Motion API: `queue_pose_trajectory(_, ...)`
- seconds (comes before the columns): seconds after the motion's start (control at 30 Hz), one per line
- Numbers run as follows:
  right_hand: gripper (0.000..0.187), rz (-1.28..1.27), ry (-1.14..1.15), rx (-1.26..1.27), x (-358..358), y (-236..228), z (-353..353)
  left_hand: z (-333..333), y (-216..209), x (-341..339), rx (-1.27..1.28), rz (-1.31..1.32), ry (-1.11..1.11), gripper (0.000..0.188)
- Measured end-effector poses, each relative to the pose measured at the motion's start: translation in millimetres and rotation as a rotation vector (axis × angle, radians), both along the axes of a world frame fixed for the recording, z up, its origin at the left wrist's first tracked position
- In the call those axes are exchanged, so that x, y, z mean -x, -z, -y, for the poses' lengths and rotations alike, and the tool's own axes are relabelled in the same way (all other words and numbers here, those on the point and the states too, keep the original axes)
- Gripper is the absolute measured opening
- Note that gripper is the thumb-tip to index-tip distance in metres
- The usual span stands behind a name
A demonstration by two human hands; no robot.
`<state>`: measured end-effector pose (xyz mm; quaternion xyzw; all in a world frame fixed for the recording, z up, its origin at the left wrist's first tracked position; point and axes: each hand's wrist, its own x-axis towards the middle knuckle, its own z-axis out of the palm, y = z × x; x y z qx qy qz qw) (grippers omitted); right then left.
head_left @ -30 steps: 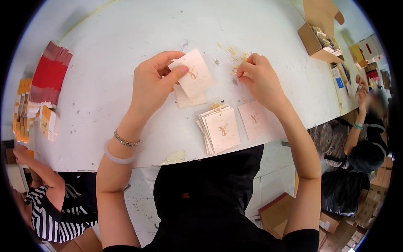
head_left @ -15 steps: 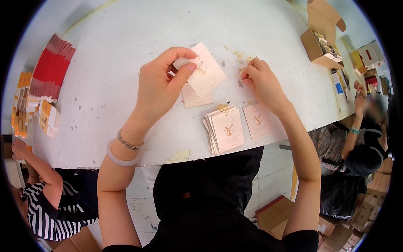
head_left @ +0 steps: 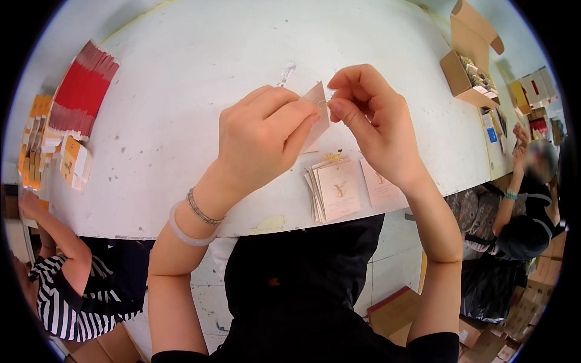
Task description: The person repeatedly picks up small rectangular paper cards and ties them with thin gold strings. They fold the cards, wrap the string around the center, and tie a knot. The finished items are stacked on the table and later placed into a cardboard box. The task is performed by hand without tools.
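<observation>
Between the thumb and fingers of my left hand point(head_left: 257, 136) is a pale pink card point(head_left: 324, 126), tilted almost edge-on. My right hand point(head_left: 378, 118) pinches a thin gold ring-like piece point(head_left: 323, 105) against the card's upper part. Whether the piece passes through the card cannot be made out. Nearer my body lies a stack of similar cards point(head_left: 340, 196) with small gold pieces at its top edge. Just right of the stack lies another pink card point(head_left: 387, 195), partly behind my right wrist. Behind my left fingers, a corner of one more card point(head_left: 312, 147) shows on the table.
Red folded packets point(head_left: 85, 91) and orange-and-white boxes point(head_left: 74, 162) sit at the table's left end. An opened cardboard box point(head_left: 463, 75) full of small items stands far right. One person point(head_left: 78, 290) works at left, another point(head_left: 526, 212) at right.
My right hand has come up and left from the gold pieces on the table to the card. My left hand has moved right and turned the card from face-up to nearly edge-on.
</observation>
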<state>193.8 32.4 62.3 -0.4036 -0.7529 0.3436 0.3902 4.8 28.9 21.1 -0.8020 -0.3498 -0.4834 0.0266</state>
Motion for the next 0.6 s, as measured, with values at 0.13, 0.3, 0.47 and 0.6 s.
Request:
queue_pose_trajectory(0.13, 0.015, 0.032, -0.087, -0.032, 2, 3, -4, 6, -13, -1, 0.028, 0.083, 0.014, 0.014)
queue_pose_trajectory(0.3, 0.012, -0.166, -0.116, 0.183, 5, 2, -7, 7, -12, 4, 0.143, 0.116, 0.057, 0.008)
queue_pose_trajectory(0.47, 0.013, -0.152, -0.031, 0.066, 12, 7, -2, 10, -15, 6, 0.340, 0.219, 0.040, 0.004)
queue_pose_trajectory(0.6, 0.016, 0.018, 0.046, 0.003, 14, 3, -1, 8, -12, 4, 0.226, 0.183, 0.025, 0.006)
